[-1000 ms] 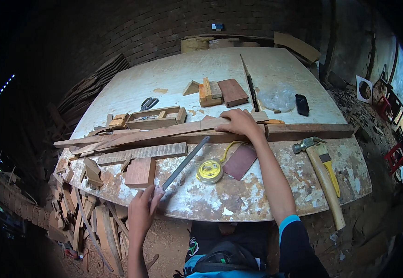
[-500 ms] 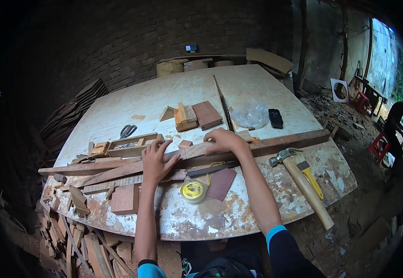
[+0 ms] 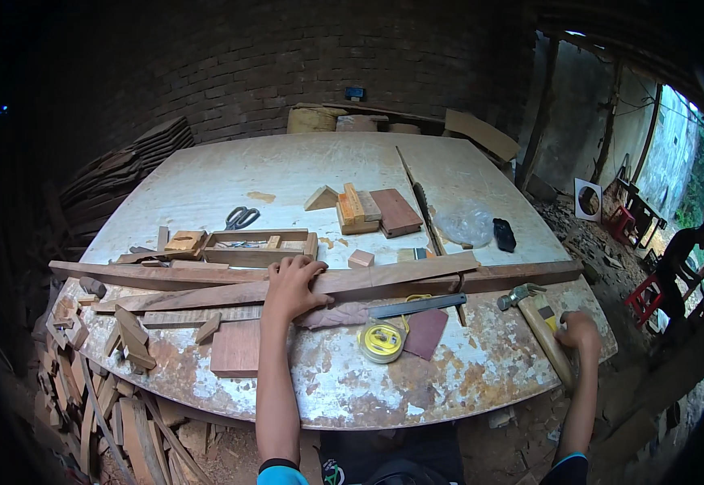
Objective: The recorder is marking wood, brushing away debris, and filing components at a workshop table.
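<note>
The tapered wooden plank (image 3: 400,273) lies lengthwise across the near half of the workbench (image 3: 352,400), over a long dark wooden beam (image 3: 522,276), its left end reaching past the wooden block (image 3: 235,349). The left hand (image 3: 293,288) rests on it left of its middle, fingers bent and a little spread toward the far edge, thumb set apart on the near side. The plank looks stiff and moderately light for its length, with a dry, grippy face. The best hold would probably be near the middle, across its narrow width, since a grip at 1 end would let the other dip. Lying on uneven support, it might rock or slide if pressed off-centre.

At the right, the right hand (image 3: 581,331) is over the paintbrush (image 3: 549,321), just beside the claw hammer (image 3: 545,338). Its thumb points left and its fingers look curled, but I cannot tell whether they pinch the brush, the hammer's handle or neither. The hammer should feel head-heavy, hard and sturdy, best taken along its wooden handle; the brush should be light, with soft bristles, best held by its yellow handle.

Near the left hand, just right of its thumb, lie a flat metal bar (image 3: 429,305), a tape measure (image 3: 382,341) and a reddish-brown sheet (image 3: 427,333), probably sandpaper, limp and rough.
</note>
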Available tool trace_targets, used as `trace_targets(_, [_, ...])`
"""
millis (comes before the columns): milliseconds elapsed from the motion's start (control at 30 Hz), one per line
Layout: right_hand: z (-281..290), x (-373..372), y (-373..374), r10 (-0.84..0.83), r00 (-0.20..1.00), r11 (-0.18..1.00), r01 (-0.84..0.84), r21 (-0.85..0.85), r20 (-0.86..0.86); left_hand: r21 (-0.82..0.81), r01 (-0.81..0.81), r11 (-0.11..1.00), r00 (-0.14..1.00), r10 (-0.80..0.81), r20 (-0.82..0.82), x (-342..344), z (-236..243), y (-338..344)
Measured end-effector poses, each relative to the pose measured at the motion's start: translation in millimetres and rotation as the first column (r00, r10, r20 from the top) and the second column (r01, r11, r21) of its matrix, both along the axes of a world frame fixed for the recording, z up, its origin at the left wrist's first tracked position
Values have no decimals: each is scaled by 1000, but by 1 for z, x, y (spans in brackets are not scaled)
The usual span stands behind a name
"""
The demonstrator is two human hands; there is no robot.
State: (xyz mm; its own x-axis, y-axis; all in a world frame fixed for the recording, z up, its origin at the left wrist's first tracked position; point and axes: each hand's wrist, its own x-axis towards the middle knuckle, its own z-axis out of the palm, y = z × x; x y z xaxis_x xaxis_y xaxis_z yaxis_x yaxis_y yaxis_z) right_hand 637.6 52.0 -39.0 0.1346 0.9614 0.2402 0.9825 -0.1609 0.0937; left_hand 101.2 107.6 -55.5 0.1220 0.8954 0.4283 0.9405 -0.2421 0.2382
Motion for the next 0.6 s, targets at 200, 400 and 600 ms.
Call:
trace_targets(200, [-39, 38, -14, 25, 880, 997, -57, -53, -475, 40, 1, 999, 997, -4, 78, -8, -3, 4])
trace_targets(400, [0, 9, -7, 216, 870, 966, -124, 226, -444, 112, 71, 991, 990, -84, 114, 5, -14, 8])
trace_targets(600, [35, -50, 25, 393, 574, 899, -74, 432, -718, 114, 80, 990, 985, -96, 140, 2, -20, 7])
